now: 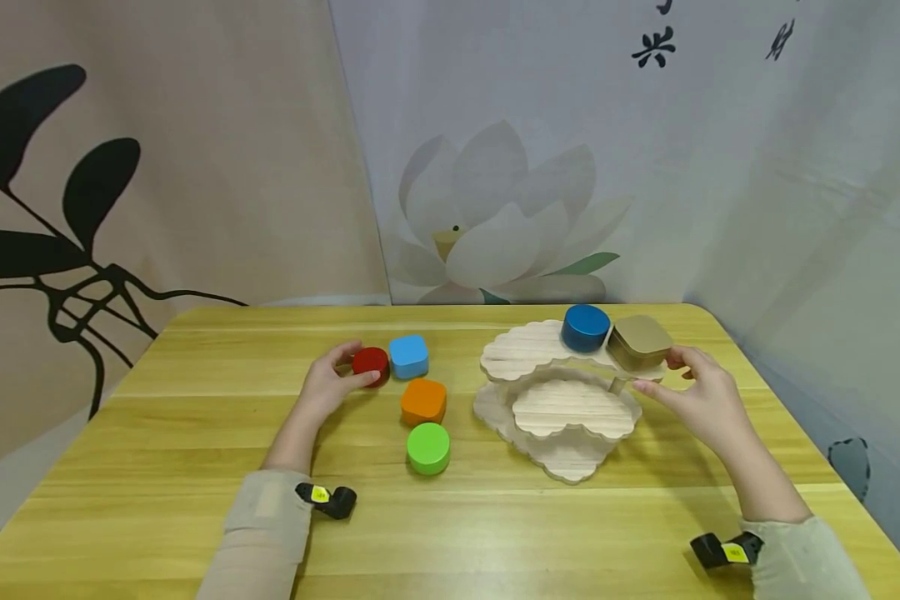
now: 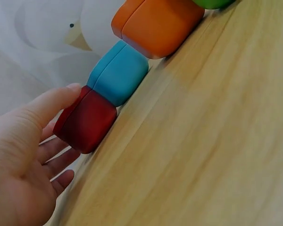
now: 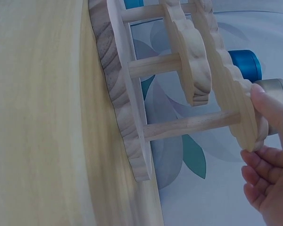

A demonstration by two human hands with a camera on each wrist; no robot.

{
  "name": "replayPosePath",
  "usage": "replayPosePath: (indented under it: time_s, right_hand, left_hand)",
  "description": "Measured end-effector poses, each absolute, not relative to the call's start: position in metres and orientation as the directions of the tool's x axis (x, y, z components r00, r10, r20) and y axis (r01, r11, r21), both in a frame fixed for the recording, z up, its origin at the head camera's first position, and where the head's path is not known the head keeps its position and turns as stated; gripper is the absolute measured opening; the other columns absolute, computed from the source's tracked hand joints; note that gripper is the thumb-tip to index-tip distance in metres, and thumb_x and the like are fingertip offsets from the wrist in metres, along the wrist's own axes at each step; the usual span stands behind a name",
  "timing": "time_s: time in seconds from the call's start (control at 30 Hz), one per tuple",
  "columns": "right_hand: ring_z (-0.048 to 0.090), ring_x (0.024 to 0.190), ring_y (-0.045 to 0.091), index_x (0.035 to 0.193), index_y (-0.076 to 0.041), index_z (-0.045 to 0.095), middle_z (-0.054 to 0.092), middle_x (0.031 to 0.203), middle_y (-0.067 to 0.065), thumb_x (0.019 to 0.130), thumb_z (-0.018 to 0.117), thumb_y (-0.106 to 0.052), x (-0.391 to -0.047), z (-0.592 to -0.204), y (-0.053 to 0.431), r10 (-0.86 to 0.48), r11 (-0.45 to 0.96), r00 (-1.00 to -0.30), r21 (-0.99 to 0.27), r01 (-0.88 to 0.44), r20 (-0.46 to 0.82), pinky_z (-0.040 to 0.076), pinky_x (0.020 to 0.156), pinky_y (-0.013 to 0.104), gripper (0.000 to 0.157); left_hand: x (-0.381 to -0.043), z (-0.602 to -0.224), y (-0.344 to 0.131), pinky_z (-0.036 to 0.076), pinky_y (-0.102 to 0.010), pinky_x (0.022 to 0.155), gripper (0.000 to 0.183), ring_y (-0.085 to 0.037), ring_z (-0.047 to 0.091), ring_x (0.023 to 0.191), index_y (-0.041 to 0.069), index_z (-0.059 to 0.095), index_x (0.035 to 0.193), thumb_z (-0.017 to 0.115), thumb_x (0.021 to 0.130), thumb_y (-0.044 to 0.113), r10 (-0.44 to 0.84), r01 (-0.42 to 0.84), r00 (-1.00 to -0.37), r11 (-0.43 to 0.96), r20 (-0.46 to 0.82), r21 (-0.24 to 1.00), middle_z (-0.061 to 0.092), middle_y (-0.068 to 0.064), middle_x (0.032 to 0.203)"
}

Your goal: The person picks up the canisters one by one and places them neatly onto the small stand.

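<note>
Red tin (image 1: 370,367) on the table (image 1: 157,467), light blue tin (image 1: 408,357) just beside; orange tin (image 1: 423,403), green tin (image 1: 428,448) nearer the person. Gold tin (image 1: 640,342) and dark blue tin (image 1: 586,328) atop wooden stand (image 1: 521,352). Left hand (image 1: 327,387) pinches red tin; right hand (image 1: 708,404) at shelf corner, fingers bent — grip on shelf or gold tin, can't tell. Both reach forward.

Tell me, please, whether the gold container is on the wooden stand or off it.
On: the head view shows the gold container resting atop the wooden stand, beside the dark blue container.
</note>
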State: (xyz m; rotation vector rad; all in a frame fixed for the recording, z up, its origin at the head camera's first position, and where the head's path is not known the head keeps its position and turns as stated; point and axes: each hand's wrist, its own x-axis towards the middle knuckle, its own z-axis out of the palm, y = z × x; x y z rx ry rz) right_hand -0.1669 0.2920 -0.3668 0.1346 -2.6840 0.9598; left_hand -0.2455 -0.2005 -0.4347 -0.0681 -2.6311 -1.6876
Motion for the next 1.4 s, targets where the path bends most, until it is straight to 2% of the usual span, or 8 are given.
replayPosePath:
  time_s: [0.43,0.63,1.0,1.4]
  right_hand:
    - [0.045,0.104,0.046,0.127,0.011,0.048,0.051,0.116,0.027,0.084,0.075,-0.036,-0.166,-0.366,0.291,0.009,0.776,-0.955,-0.604,-0.18,0.296,0.041,0.079,0.055,0.069]
    - [0.046,0.104,0.046,0.127,0.01,0.048,0.051,0.115,0.027,0.085,0.074,-0.037,-0.166,-0.366,0.292,0.009,0.776,-0.954,-0.603,-0.182,0.3,0.041,0.079,0.055,0.069]
    - [0.046,0.103,0.045,0.126,0.011,0.049,0.051,0.114,0.027,0.084,0.075,-0.035,-0.167,-0.367,0.292,0.007,0.776,-0.952,-0.602,-0.188,0.307,0.041,0.08,0.055,0.068]
    - [0.046,0.103,0.044,0.126,0.011,0.049,0.051,0.114,0.028,0.084,0.075,-0.034,-0.167,-0.367,0.292,-0.001,0.776,-0.949,-0.598,-0.2,0.316,0.04,0.081,0.054,0.067]
  left_hand:
    - [-0.245,-0.437,-0.199,0.039,-0.045,0.099,0.063,-0.034,0.05,0.116,0.0,0.048,0.138,0.076,0.084,0.018,0.016,0.027,-1.0,0.392,0.023,0.919,0.053,-0.019,0.131]
    - [-0.245,-0.435,-0.199,0.04,-0.043,0.096,0.063,-0.033,0.051,0.113,0.001,0.05,0.137,0.076,0.084,0.023,0.0,0.02,-1.0,0.392,0.021,0.92,0.054,-0.018,0.129]
    - [-0.243,-0.423,-0.195,0.041,-0.037,0.082,0.062,-0.029,0.047,0.101,0.005,0.055,0.133,0.078,0.082,0.032,-0.05,0.028,-0.997,0.435,0.055,0.9,0.057,-0.013,0.123]
    - [-0.237,-0.397,-0.183,0.037,-0.038,0.085,0.06,-0.03,0.045,0.104,0.008,0.058,0.13,0.079,0.08,0.033,-0.059,0.087,-0.991,0.43,0.124,0.899,0.058,-0.01,0.12]
